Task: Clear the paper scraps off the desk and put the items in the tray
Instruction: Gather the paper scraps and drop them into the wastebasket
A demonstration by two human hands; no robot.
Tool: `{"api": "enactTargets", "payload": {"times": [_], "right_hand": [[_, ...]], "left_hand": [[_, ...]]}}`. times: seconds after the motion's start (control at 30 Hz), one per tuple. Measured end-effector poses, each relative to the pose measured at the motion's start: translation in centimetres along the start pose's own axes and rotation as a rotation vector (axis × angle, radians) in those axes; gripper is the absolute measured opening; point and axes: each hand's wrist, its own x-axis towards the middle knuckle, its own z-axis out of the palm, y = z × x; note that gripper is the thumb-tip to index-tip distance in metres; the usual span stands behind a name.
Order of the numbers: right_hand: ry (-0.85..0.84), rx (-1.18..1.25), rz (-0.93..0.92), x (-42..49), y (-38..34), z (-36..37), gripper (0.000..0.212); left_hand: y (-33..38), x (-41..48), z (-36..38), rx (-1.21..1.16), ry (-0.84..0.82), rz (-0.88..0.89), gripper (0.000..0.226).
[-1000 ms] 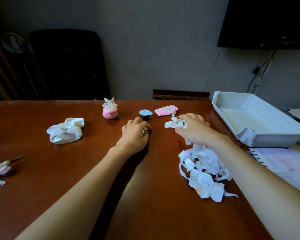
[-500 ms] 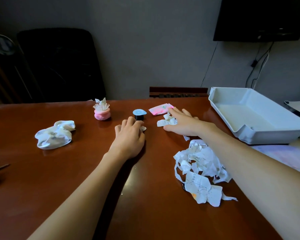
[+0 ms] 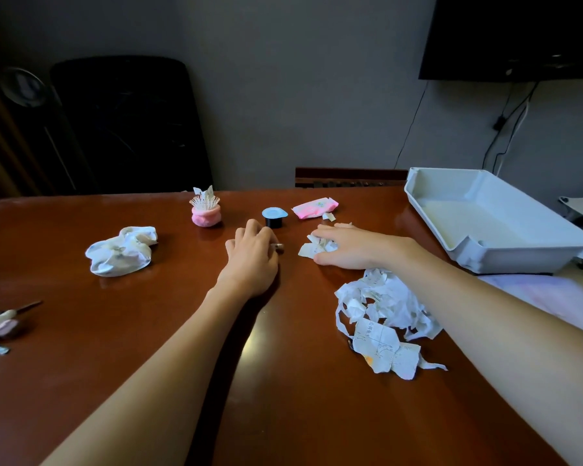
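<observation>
Sliding loose scraps (image 3: pixel 317 247) nearer under flat right hand (image 3: pixel 354 245) since last frame; leaving tray (image 3: pixel 519 255) bare-floored, off right; pinching single scrap (image 3: pixel 278 246) in curled left hand (image 3: pixel 251 260) (just before blue cup (image 3: pixel 274 216)).

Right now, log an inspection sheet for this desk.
Surface: brown desk, glossy.
Job's things: scrap pile mid-right; loose scraps under right grip; white tray far right; white cloth, pink stick holder, blue-lidded cup, pink packet, pen-like thing left.
Clutter: pale pad beside tray.
Grips: left grip curled, small thing at fingertips, hold unclear; right grip flat on scraps.
Cables: wires hang below screen.
Surroundings: black chair, grey wall.
</observation>
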Motion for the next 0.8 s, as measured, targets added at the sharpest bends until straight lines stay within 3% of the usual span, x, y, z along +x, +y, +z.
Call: {"api": "enactTargets", "payload": {"times": [0.17, 0.43, 0.8], "right_hand": [[0.087, 0.045, 0.037, 0.1, 0.5, 0.0, 0.071], [0.085, 0.041, 0.03, 1.1, 0.3, -0.8, 0.069], [-0.01, 0.079, -0.02, 1.6, -0.5, 0.8, 0.076]], "left_hand": [[0.1, -0.2, 0.1, 0.023, -0.003, -0.001, 0.018], [-0.3, 0.7, 0.3, 0.025, -0.056, 0.01, 0.032], [0.0, 0.6, 0.3, 0.045, -0.012, -0.056, 0.015]]}}
